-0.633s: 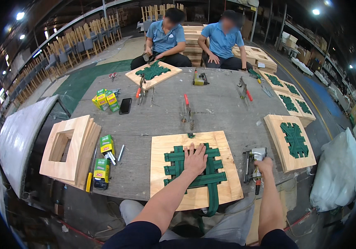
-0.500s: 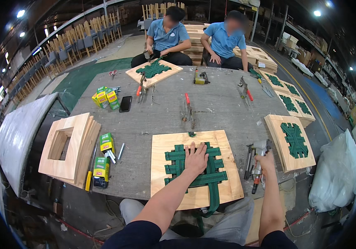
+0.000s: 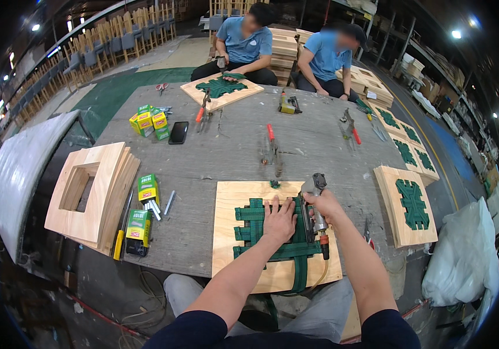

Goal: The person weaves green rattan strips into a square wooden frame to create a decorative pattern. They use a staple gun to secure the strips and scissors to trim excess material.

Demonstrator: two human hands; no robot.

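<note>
A square wooden panel [image 3: 226, 244] lies in front of me at the table's near edge. Dark green webbing straps [image 3: 249, 218] cross each other over its middle, and one strap end [image 3: 300, 272] runs down toward my lap. My left hand [image 3: 278, 220] rests flat on the straps with its fingers apart. In my right hand [image 3: 326, 207] is an air stapler [image 3: 315, 185], gripped by its handle, over the right side of the straps. A hose trails from its lower end. Whether its nose touches the webbing I cannot tell.
Stacked wooden frames [image 3: 81, 192] stand on the left beside staple boxes [image 3: 139, 224] and a yellow-handled tool [image 3: 119, 244]. Red-handled pliers [image 3: 271, 136] lie beyond my panel. A finished-looking strapped panel [image 3: 409, 203] tops a stack at right. Two people sit across the table, one stapling a panel [image 3: 220, 93].
My right hand has lifted the stapler from the table on the right and brought it left over the panel. My left hand stays on the straps.
</note>
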